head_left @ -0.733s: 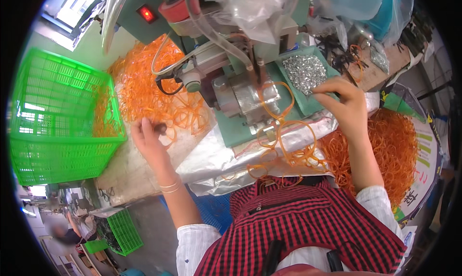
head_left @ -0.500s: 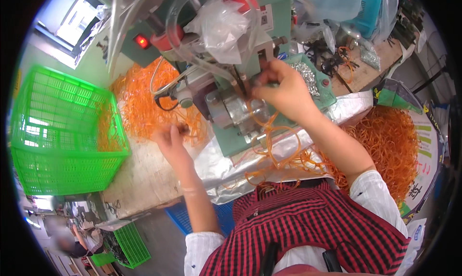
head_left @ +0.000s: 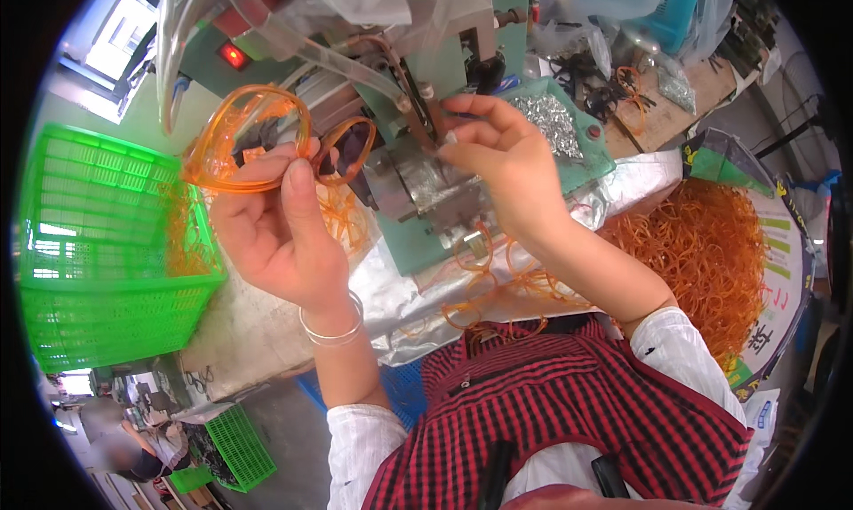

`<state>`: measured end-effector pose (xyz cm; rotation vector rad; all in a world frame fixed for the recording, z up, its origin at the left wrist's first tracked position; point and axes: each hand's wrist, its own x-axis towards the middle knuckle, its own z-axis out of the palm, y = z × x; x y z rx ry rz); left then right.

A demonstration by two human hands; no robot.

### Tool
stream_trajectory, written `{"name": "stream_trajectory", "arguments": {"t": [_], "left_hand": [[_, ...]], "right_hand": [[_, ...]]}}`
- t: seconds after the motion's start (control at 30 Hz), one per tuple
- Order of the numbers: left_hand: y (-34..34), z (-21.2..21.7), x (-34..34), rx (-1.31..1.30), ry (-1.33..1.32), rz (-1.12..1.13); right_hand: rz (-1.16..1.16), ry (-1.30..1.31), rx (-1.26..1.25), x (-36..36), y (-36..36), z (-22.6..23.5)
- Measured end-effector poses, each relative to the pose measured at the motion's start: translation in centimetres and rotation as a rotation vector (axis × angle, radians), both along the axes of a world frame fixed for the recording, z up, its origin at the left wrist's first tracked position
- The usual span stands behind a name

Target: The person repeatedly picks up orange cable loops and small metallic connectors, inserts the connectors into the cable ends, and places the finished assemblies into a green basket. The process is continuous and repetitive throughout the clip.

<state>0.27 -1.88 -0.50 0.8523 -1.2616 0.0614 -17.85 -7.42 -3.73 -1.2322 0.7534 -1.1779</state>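
My left hand [head_left: 289,217], wearing a thin silver bangle [head_left: 332,330], is raised at the left of the machine. Its thumb and fingers pinch a translucent orange plastic loop [head_left: 209,150], which bends into a large and a small ring. At the green bench press [head_left: 413,261], my right hand [head_left: 502,155] is closed at the fingertips beside the upright tool [head_left: 422,110]. Something small and pale shows there, too small to name. Below the right hand, several orange loops hang at the silver-covered front edge.
A green tray of small silver metal pieces [head_left: 546,123] sits right of the press. A sack of orange loops [head_left: 697,261] stands at the right, a green crate [head_left: 115,270] at the left. Black parts and plastic bags lie at the back right. A person [head_left: 151,443] sits far left.
My left hand has risen from the table by the orange pile and now holds up an orange loop. My right hand has shifted slightly left at the press.
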Motion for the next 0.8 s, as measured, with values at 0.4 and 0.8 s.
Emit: {"name": "stream_trajectory", "arguments": {"t": [0.4, 0.8], "left_hand": [[1.0, -4.7, -3.2, -0.044, -0.8, -0.13], [0.2, -6.8, -4.5, -0.086, -0.858, -0.003]], "right_hand": [[-0.181, 0.912, -0.535, -12.4, -1.6, -8.0], [-0.384, 1.08, -0.399, -11.8, -2.2, -7.8]]}}
